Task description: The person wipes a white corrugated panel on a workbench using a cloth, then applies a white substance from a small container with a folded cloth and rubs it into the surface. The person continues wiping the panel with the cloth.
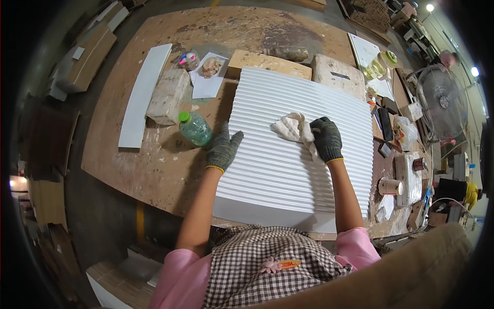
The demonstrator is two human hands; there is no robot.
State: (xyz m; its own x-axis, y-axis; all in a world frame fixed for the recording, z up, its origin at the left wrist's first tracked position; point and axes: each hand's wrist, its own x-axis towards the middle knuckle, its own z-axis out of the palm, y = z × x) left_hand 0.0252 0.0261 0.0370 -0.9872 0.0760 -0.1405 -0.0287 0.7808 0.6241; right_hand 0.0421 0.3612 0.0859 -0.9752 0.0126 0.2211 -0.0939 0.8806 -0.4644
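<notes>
Cloth (294,126) lies bunched on the ribbed white panel (288,172), caught in the curled, gloved right hand (327,138). From here, the left hand (224,149) looks empty, loosely spread at the panel's left edge, near a green-capped bottle (196,130) on the table (149,172).

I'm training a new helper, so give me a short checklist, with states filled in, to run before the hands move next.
1. Right hand gloved and holding the white cloth: ok.
2. Left hand gloved and at the left edge of the ribbed white panel: ok.
3. Green cap on the bottle: ok.
4. Bottle well away from the left hand: not ok, it is close beside it.
5. Panel firmly supported underneath: cannot tell, its underside is hidden.
</notes>
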